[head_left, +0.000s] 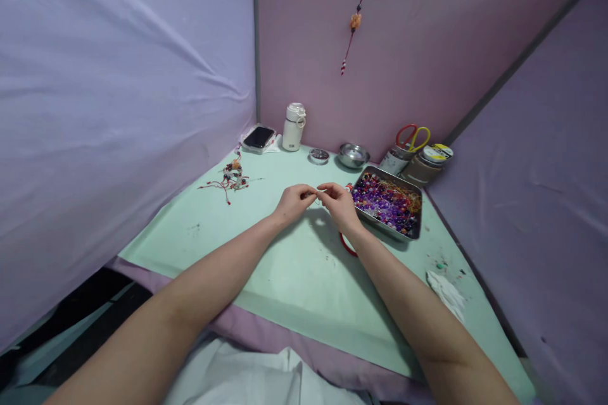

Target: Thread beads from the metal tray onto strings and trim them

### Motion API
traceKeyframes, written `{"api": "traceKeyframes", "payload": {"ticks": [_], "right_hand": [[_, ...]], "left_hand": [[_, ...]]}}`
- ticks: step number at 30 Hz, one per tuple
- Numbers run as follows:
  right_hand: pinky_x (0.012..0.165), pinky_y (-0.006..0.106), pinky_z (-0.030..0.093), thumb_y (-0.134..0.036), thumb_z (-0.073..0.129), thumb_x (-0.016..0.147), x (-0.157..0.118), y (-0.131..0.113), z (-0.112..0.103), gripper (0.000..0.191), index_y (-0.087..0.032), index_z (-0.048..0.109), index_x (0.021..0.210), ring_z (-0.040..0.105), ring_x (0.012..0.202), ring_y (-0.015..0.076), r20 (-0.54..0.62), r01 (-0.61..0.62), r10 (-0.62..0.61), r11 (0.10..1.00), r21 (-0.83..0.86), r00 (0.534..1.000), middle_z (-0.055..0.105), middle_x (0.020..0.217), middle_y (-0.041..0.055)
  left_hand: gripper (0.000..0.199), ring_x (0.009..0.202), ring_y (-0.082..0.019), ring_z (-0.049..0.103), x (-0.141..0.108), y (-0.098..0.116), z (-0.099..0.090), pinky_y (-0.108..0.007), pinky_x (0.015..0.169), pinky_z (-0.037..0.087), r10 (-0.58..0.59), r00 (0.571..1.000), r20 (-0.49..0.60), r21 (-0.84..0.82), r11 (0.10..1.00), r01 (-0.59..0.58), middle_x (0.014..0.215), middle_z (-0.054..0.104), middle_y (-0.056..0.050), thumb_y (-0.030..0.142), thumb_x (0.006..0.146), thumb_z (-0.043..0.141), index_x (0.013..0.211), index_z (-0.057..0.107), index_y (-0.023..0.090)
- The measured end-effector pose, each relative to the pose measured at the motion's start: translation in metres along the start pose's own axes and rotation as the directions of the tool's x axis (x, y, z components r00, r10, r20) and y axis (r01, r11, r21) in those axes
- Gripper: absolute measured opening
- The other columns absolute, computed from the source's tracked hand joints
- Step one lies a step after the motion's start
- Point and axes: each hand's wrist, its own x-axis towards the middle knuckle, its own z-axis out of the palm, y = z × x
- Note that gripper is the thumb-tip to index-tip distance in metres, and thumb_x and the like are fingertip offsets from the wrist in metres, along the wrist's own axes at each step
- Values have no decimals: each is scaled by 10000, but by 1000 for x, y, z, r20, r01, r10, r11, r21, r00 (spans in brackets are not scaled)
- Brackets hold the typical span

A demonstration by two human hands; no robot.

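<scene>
Over the middle of the pale green table point(285, 278), my left hand point(295, 202) and my right hand point(337, 200) meet at the fingertips. Both are pinched closed on something thin and small, perhaps a thread, too small to name. A red-handled tool point(348, 245) lies partly hidden under my right wrist. Just right of my right hand is a metal tray point(413, 237) of purple, red and dark beads point(384, 205). Left of my hands, a small heap of beaded red cords point(234, 178) rests on the table.
Along the back stand a phone point(259, 137), a white bottle point(293, 128), a small round dish point(319, 155), a metal bowl point(353, 155), scissors point(412, 137) in a container and a lidded jar point(422, 168). A beaded cord point(355, 21) hangs behind. White cloth point(447, 294) lies at right.
</scene>
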Motion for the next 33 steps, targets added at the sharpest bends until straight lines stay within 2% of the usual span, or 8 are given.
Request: {"api": "traceKeyframes", "payload": {"ticks": [5, 9, 14, 21, 24, 30, 33], "right_hand": [[603, 275, 391, -316, 638, 694, -3, -3, 2, 155, -179, 645, 765, 499, 604, 128, -19, 71, -73, 995, -70, 997, 598, 662, -5], [636, 276, 415, -311, 638, 703, -2, -7, 0, 133, -186, 646, 749, 526, 644, 132, -78, 103, -109, 992, -76, 991, 617, 697, 2], [570, 247, 423, -338, 663, 704, 2, -15, -6, 179, -195, 600, 791, 528, 572, 106, -82, 19, -4, 982, 187, 997, 625, 672, -10], [610, 236, 491, -324, 699, 682, 1, -20, -6, 223, -191, 570, 806, 619, 632, 108, -84, -83, 122, 926, 369, 989, 700, 805, 31], [596, 221, 496, -319, 698, 687, 2, -19, -6, 222, -189, 566, 811, 638, 633, 108, -106, -94, 144, 922, 376, 984, 709, 834, 38], [471, 190, 439, -321, 679, 693, 3, -14, -8, 226, -191, 547, 822, 578, 505, 75, -116, -181, 230, 925, 333, 966, 722, 896, 50], [435, 188, 404, -317, 676, 678, 3, -9, -8, 230, -189, 549, 822, 541, 475, 67, -98, -228, 270, 923, 311, 958, 722, 898, 55]], "left_hand": [[222, 626, -121, 476, 1, -3, 1, -255, 610, 348, -33, 999, 10, -30, 999, 34, 692, 635, -18, 296, 764, 565, 820, 726, 153], [235, 664, -134, 514, 1, 0, 0, -270, 640, 369, -110, 993, 47, -180, 977, 117, 737, 664, -41, 319, 725, 603, 815, 725, 139], [239, 714, -139, 534, 1, 4, -2, -277, 648, 371, -248, 943, 220, -368, 874, 316, 808, 686, -59, 333, 658, 666, 802, 723, 151], [262, 590, -78, 417, 1, 4, -4, -260, 573, 307, -234, 899, 371, -509, 758, 408, 793, 671, -42, 367, 628, 717, 786, 716, 158], [274, 588, -80, 414, 1, 6, -6, -257, 562, 295, -244, 903, 354, -517, 754, 406, 767, 662, -40, 365, 623, 721, 799, 716, 155], [270, 691, -112, 497, 4, 4, -7, -250, 600, 345, -273, 943, 190, -485, 809, 332, 816, 672, -41, 373, 642, 700, 820, 703, 171], [279, 708, -117, 502, 6, 1, -6, -249, 607, 360, -250, 957, 145, -491, 822, 289, 842, 668, -39, 395, 646, 696, 820, 693, 176]]}}
